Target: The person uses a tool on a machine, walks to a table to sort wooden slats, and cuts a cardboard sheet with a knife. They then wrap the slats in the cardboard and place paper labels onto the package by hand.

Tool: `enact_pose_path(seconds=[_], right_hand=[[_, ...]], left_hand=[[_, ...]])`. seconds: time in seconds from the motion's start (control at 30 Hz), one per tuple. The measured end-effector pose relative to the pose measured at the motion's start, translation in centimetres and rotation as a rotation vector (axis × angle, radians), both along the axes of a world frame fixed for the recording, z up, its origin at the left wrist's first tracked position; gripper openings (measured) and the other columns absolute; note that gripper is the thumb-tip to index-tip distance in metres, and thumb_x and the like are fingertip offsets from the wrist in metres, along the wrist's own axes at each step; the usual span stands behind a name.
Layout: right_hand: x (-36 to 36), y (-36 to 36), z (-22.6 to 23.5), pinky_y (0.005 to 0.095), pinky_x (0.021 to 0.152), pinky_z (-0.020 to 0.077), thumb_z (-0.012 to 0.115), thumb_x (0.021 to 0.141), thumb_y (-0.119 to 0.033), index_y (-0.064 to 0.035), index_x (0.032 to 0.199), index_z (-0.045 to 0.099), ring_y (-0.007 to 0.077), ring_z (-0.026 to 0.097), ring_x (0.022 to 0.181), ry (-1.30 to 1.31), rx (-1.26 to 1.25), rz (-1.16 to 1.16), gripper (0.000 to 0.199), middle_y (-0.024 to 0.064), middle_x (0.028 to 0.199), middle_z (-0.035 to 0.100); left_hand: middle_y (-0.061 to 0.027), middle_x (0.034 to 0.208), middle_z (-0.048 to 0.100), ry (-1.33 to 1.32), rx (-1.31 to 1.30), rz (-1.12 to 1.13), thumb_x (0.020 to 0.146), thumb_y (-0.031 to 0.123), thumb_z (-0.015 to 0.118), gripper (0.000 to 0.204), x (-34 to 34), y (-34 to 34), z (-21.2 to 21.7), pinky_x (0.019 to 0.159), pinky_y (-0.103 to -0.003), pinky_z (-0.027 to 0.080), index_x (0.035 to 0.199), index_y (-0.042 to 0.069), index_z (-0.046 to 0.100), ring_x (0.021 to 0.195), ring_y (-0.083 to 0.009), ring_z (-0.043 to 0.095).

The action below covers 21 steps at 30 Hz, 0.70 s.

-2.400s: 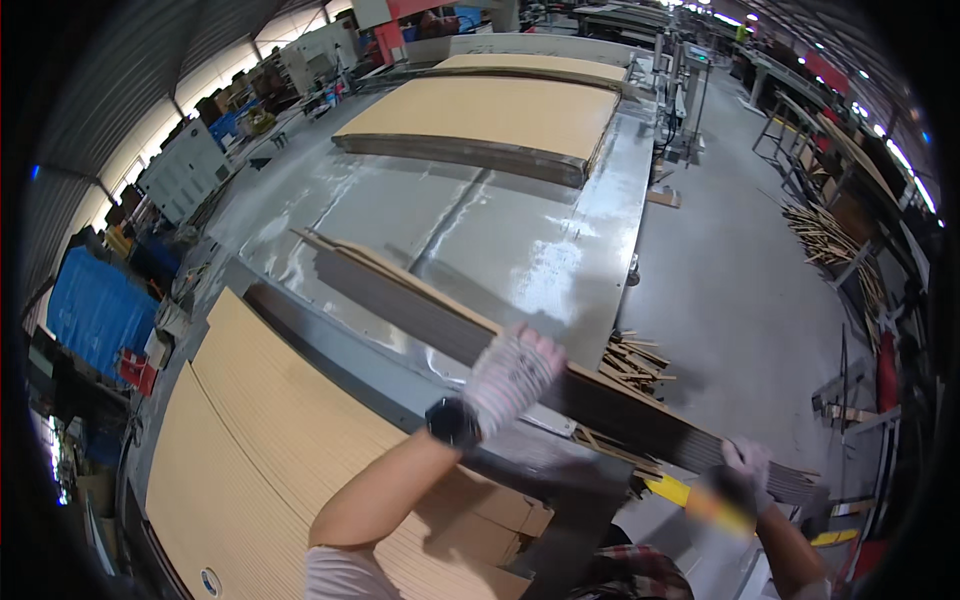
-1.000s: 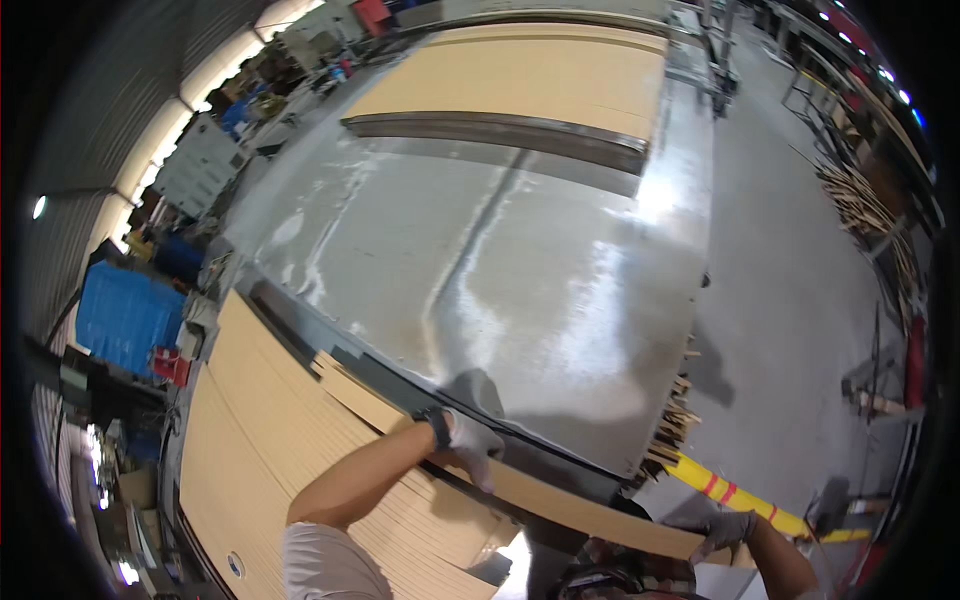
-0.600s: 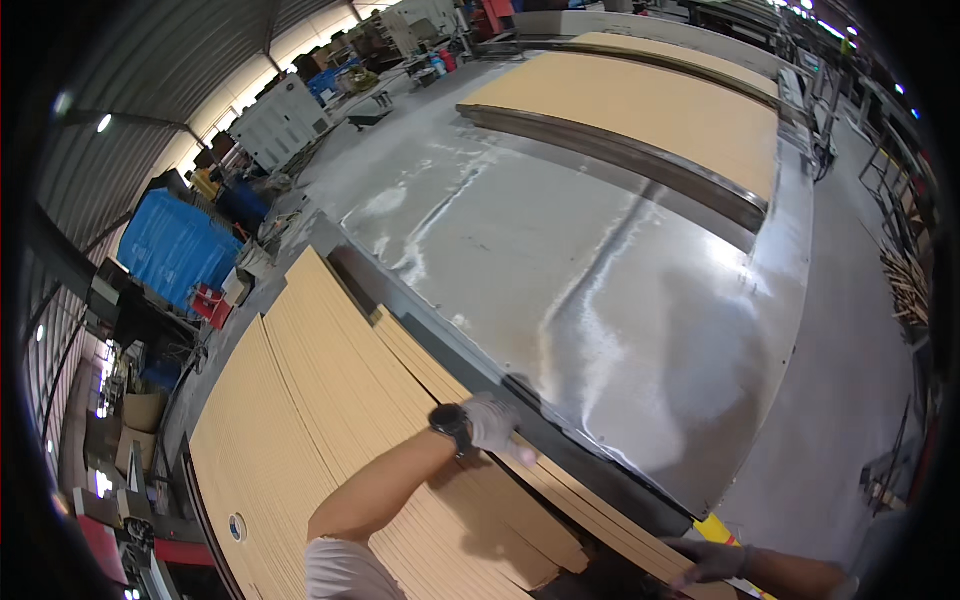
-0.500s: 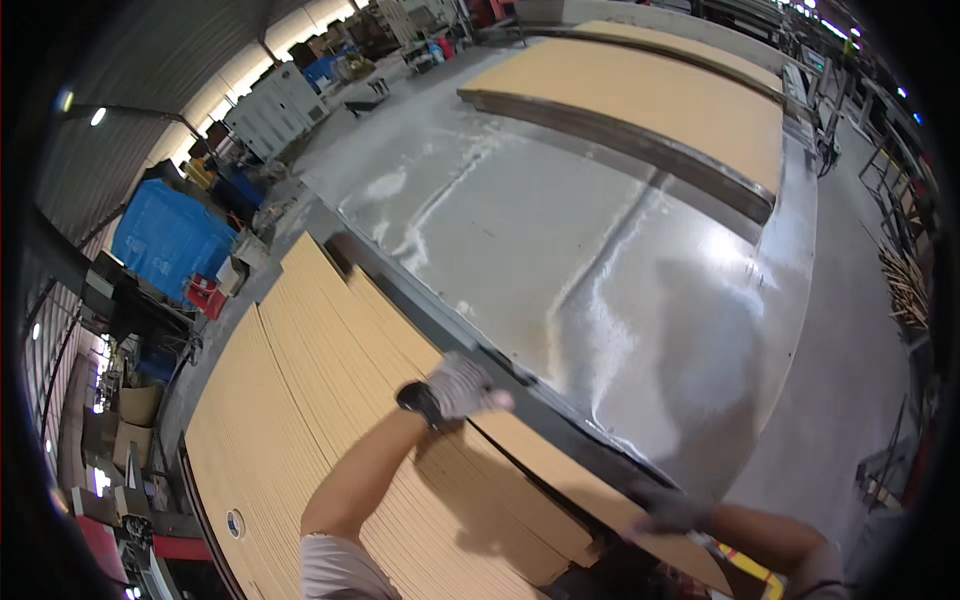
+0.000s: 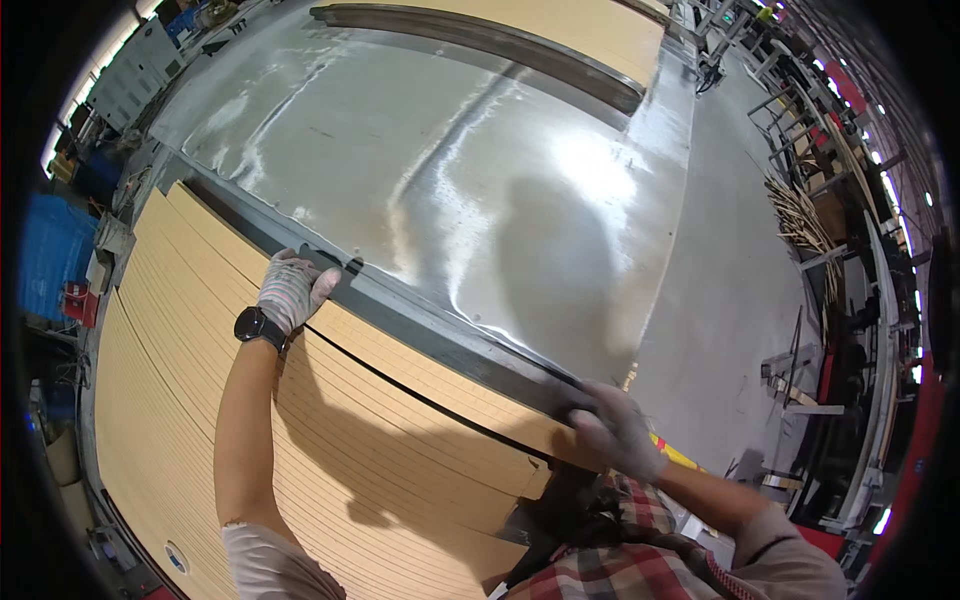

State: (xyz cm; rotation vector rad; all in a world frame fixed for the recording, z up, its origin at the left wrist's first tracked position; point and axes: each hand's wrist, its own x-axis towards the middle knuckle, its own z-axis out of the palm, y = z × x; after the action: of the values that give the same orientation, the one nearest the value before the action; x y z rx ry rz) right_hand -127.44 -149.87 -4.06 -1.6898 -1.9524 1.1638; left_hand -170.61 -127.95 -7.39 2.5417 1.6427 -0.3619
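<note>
A row of long tan boards (image 5: 400, 460) lies close together, their edges making parallel lines. The outermost tan board (image 5: 430, 385) is parted from the others by a dark gap and lies along a grey metal edge (image 5: 430, 325). My left hand (image 5: 290, 290), in a striped knit glove with a black watch at the wrist, is closed over this board's far edge, thumb apart from the fingers. At the board's right end is my right hand (image 5: 620, 435), also gloved. Motion smears its fingers, so its grip cannot be made out.
Beyond the metal edge spreads a scuffed metal table (image 5: 500, 220). A thick tan-topped stack (image 5: 520, 30) stands at its far side. A roll of tape (image 5: 176, 557) lies on the boards at lower left. Racks and a bundle of sticks (image 5: 798, 215) stand at right.
The view has swung right and downward, so the table and boards sit further left. My left hand stays at the outer board; my right hand has moved up to its right end.
</note>
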Motion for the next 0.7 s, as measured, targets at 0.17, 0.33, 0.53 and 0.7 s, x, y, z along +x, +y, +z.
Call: enact_pose_path(seconds=[0.17, 0.33, 0.53, 0.7], right_hand=[[2.1, -10.6, -2.0, 0.0380, 0.085, 0.0453, 0.053, 0.087, -0.024, -0.0015, 0.133, 0.035, 0.0325, 0.055, 0.106, -0.054, -0.167, -0.456, 0.055, 0.0252, 0.118, 0.053], [0.8, -9.9, -6.4, 0.0381, 0.102, 0.0344, 0.049, 0.091, -0.022, 0.0053, 0.141, 0.015, 0.0310, 0.041, 0.124, -0.024, -0.147, -0.329, 0.067, 0.0257, 0.135, 0.038], [-3.1, -2.7, -9.3, 0.0329, 0.108, 0.0248, 0.048, 0.089, -0.032, 0.0097, 0.135, 0.030, 0.0321, 0.033, 0.132, 0.879, -0.618, -0.394, 0.064, 0.0265, 0.142, 0.031], [-2.0, 2.4, -5.8, 0.0347, 0.098, 0.0376, 0.049, 0.088, -0.032, -0.0003, 0.117, 0.053, 0.0331, 0.049, 0.117, 0.630, -0.703, -0.021, 0.043, 0.0228, 0.126, 0.051]], left_hand=[[-0.0134, 0.087, 0.067, 0.193, -0.178, 0.003, 0.094, 0.055, 0.022, 0.067, 4.5, -2.0, 2.3, 0.097, -0.039, 0.036, 0.081, 0.009, 0.070, 0.100, -0.0287, 0.058], [-0.0173, 0.090, 0.065, 0.039, -0.379, -0.232, 0.090, 0.062, 0.026, 0.069, 16.1, -10.8, 1.4, 0.089, -0.040, 0.043, 0.096, 0.007, 0.068, 0.098, -0.0300, 0.059], [-0.0149, 0.089, 0.066, 0.005, -0.306, -0.195, 0.091, 0.060, 0.025, 0.068, 18.5, -11.7, 0.5, 0.093, -0.041, 0.039, 0.090, 0.008, 0.069, 0.099, -0.0303, 0.058], [-0.0129, 0.082, 0.066, -0.133, -0.026, -0.225, 0.093, 0.052, 0.024, 0.063, 16.5, -12.6, -2.2, 0.101, -0.041, 0.032, 0.077, 0.010, 0.068, 0.092, -0.0297, 0.059]])
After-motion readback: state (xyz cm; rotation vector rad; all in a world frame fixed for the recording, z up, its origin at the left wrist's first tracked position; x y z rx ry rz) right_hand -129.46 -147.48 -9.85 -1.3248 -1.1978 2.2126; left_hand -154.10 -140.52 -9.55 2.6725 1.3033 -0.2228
